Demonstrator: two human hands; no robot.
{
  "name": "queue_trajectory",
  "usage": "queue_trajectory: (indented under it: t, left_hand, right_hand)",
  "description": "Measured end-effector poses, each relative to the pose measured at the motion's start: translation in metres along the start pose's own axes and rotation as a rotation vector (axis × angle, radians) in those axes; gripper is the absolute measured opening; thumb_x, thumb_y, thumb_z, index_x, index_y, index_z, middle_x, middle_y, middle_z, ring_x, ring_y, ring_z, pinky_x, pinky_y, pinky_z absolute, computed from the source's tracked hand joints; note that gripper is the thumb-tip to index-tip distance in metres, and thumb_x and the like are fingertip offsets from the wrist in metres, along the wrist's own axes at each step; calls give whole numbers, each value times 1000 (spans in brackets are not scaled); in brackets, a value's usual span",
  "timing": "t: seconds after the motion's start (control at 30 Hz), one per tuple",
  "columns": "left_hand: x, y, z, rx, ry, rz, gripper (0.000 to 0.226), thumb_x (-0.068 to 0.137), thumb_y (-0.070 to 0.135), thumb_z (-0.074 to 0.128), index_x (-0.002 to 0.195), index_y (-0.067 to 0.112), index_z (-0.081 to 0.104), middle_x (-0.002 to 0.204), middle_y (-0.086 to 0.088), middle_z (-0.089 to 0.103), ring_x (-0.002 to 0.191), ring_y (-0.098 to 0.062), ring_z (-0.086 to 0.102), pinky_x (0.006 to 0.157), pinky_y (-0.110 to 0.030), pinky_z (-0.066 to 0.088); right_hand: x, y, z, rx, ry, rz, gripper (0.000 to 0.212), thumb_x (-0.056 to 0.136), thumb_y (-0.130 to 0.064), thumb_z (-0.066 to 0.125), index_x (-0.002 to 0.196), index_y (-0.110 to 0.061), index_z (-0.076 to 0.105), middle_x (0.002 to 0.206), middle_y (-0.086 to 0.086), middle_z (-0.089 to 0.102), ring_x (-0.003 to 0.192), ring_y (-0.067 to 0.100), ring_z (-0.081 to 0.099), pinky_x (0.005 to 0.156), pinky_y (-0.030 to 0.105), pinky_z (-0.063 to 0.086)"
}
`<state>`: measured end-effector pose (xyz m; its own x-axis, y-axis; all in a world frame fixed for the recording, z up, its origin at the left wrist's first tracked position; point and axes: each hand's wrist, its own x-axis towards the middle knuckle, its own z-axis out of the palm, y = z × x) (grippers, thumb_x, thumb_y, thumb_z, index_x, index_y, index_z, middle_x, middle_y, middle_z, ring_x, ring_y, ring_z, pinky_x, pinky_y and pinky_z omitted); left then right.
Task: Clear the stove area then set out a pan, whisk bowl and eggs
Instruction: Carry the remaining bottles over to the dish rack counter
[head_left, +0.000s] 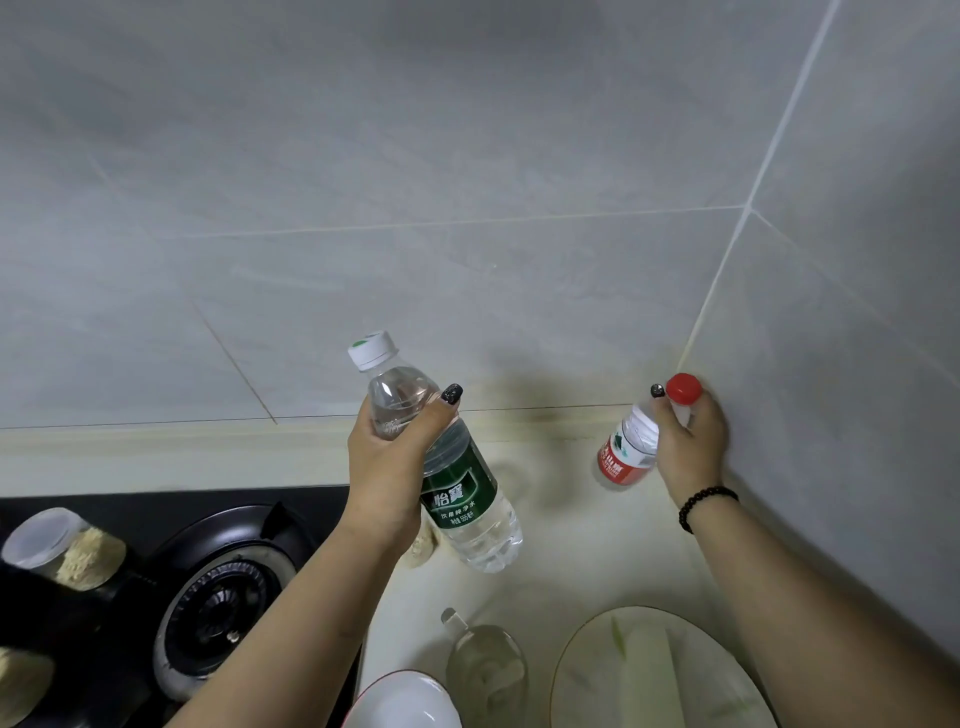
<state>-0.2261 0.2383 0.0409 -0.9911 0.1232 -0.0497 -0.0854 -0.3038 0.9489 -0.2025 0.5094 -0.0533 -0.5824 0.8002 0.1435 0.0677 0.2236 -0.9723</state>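
Observation:
My left hand (387, 457) grips the upper part of a clear water bottle (457, 499) with a green label and white cap, held tilted above the pale counter (587, 551). My right hand (688, 441) grips the neck of a smaller bottle (626, 452) with a red cap and red label, close to the wall corner at the counter's back right. The black gas stove (218, 587) lies at the lower left, with its burner ring showing beside my left forearm.
A plastic jar (62, 545) of pale crumbs lies on the stove's left side. Near the bottom edge are a white bowl (400, 701), a clear glass jug (485, 665) and a large plate (587, 675) holding pale green vegetable pieces. Grey tiled walls meet at the right.

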Motion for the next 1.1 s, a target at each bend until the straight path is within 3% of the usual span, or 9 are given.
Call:
queue_trajectory:
  t: [0.07,0.17,0.3,0.43,0.53,0.7,0.83,0.97,1.1]
  left_hand:
    - [-5,2,0,-11,12,1,35,65,21,78,94,15,59,76,-1,63,68,-17,63,66,-33,52]
    - [-13,8,-2,2,18,15,41,60,25,81,94,16,60,76,-1,64,68,-16,64,63,-31,52]
    - [-26,19,-12,45,19,54,46,57,32,83,94,16,61,78,-1,65,71,-19,65,64,-29,54]
    - [-43,35,-25,69,10,114,34,67,20,76,95,13,59,77,1,66,70,-16,66,62,-26,54]
    - [-62,46,-38,107,32,158,34,62,24,80,91,18,62,78,0,67,71,-17,67,65,-26,57]
    - [-96,69,-62,288,98,276,42,56,36,82,88,18,63,79,0,71,73,-15,70,65,-21,55]
    - [-126,84,-92,317,182,304,48,54,43,79,92,17,63,82,1,72,75,-13,71,64,-18,54]
    - [-160,101,-136,229,260,292,37,52,39,75,84,24,65,79,-2,70,74,-21,70,70,-33,59]
    - [-198,122,-182,177,365,303,37,51,38,74,85,23,67,79,-6,69,72,-23,69,67,-33,54]
  right_hand:
    - [-18,-3,-2,65,52,-5,28,78,-45,62,77,-17,57,79,1,53,80,19,50,78,33,45]
    - [-49,-14,3,194,110,16,28,76,-48,61,83,-21,63,93,9,60,89,17,57,88,40,47]
    - [-82,-43,14,379,47,8,8,81,-39,63,86,-33,67,94,-1,67,96,18,63,92,41,51]
    - [-112,-95,25,434,-119,-142,15,86,-27,68,76,-17,68,68,-16,65,71,-2,58,70,12,46]
    - [-134,-130,31,461,-287,-196,30,77,-37,73,79,-8,69,70,-1,68,69,6,62,67,16,50]
    - [-165,-167,36,439,-499,-230,31,75,-46,72,81,-15,71,75,-2,72,75,13,66,74,30,56]
    - [-198,-192,40,429,-640,-278,28,76,-44,71,81,-16,71,74,-3,71,73,9,66,69,20,53]
    - [-242,-215,51,408,-808,-297,27,83,-42,69,84,-15,69,76,1,70,75,11,67,69,20,53]
    - [-294,-241,65,469,-949,-210,31,75,-40,62,88,-13,68,71,3,71,65,11,69,58,19,53]
